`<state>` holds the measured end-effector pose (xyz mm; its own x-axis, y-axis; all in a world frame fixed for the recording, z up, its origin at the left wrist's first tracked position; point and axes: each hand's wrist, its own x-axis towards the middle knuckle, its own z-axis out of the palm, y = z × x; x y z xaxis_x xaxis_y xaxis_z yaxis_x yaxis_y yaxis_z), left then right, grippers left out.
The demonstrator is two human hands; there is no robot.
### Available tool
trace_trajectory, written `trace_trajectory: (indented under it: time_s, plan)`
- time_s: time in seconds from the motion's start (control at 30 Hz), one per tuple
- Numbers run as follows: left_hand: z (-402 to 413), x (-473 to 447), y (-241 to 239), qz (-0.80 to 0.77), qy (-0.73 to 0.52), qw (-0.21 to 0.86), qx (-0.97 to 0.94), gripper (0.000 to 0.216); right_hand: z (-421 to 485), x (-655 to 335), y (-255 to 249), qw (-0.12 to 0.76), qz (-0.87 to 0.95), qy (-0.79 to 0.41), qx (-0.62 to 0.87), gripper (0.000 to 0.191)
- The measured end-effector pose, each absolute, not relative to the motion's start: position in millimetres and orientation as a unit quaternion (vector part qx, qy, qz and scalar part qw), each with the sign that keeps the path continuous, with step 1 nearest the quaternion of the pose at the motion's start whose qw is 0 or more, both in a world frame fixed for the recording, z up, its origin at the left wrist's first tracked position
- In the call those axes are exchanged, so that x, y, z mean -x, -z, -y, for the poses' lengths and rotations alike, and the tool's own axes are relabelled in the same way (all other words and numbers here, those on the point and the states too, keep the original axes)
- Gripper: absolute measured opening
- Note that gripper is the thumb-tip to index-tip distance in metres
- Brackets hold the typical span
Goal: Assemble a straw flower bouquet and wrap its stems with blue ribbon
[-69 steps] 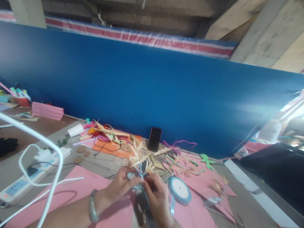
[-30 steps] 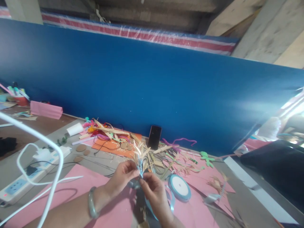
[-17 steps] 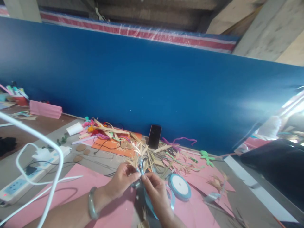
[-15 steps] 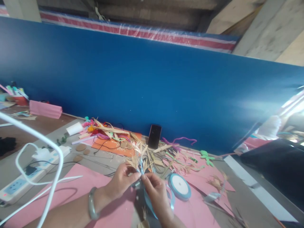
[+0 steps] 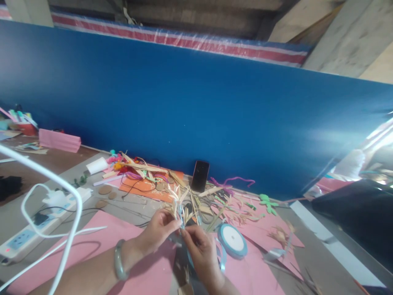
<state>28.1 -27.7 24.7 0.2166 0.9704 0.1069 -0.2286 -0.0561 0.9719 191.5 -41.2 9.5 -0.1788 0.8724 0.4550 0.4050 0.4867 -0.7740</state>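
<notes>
My left hand (image 5: 158,231), with a green bangle on its wrist, pinches a small bundle of pale straw-like strips (image 5: 179,200) that fans upward. My right hand (image 5: 199,252) meets it from the right, fingers pinched on a light blue ribbon (image 5: 221,260) at the base of the bundle. The ribbon loops down past my right hand. A spool of the same blue ribbon (image 5: 232,241) lies flat on the pink paper just right of my hands.
Pink paper sheets (image 5: 92,254) cover the grey table. A black phone (image 5: 200,176) leans on the blue partition (image 5: 196,110). Orange paper (image 5: 144,190) with straw scraps and pipe cleaners lies behind. A white power strip (image 5: 21,239) and white cable (image 5: 66,213) are at left.
My hands stay together on the bundle, with small finger shifts around the ribbon. The straw bundle has been raised a little and turned; the view drifted slightly.
</notes>
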Motion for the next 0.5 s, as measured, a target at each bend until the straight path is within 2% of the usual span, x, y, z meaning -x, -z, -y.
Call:
trace_trajectory:
  time_s: [0.17,0.5]
  plan:
    - [30.8,-26.8,-27.4,-0.358,-0.505,0.585,-0.524,0.029,42.2,-195.2,-11.8,0.435,0.759,-0.216,0.433,0.026]
    - [29.6,-26.2,-22.6,-0.356,-0.512,0.62,-0.477,0.024,43.2,-196.0,-18.3,0.436,0.758,-0.212,0.436,0.026]
